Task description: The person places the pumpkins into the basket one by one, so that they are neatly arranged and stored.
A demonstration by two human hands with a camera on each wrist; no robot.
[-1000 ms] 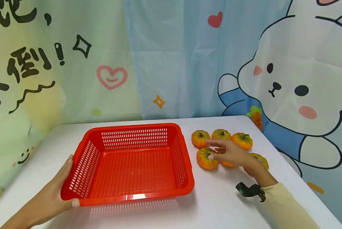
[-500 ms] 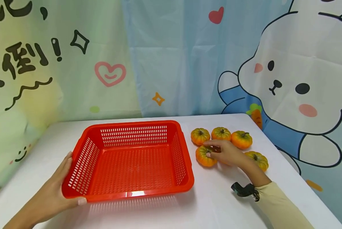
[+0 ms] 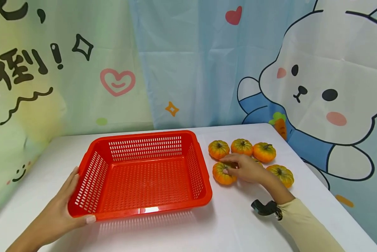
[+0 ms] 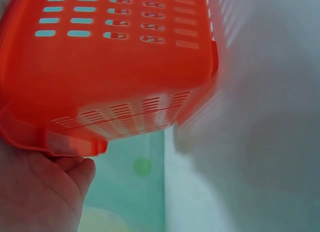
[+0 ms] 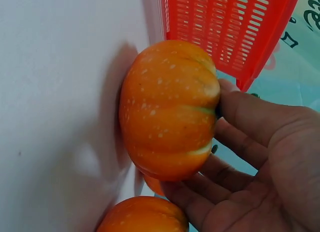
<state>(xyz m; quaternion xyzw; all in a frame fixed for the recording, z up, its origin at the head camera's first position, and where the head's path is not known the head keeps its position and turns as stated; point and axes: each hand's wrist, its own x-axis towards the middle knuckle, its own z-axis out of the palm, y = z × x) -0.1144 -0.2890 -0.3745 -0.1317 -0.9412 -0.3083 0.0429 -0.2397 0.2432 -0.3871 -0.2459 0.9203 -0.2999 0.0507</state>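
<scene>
A red plastic basket (image 3: 144,134) with slotted walls stands on the white table, left of the pumpkins. My left hand (image 3: 60,210) grips its near left corner, thumb along the front rim and fingers against the left side. Several small orange and green pumpkins lie right of the basket. Over the front left pumpkin (image 3: 221,178), my right hand (image 3: 246,168) pinches its top, thumb near the stem and fingers at the far side. In the right wrist view this pumpkin (image 5: 167,112) sits against the table, with another pumpkin (image 5: 145,217) close by it.
Behind the held pumpkin lie two pumpkins (image 3: 219,149) (image 3: 242,147), with one more pumpkin (image 3: 264,152) to their right. Another pumpkin (image 3: 281,175) lies beside the right forearm. A printed curtain (image 3: 182,63) hangs behind the table (image 3: 239,224). A black device (image 3: 265,207) is strapped at the right wrist.
My right hand has moved slightly left and down, and its fingers have closed around the front left pumpkin. The left thumb has slid a little right along the basket's rim.
</scene>
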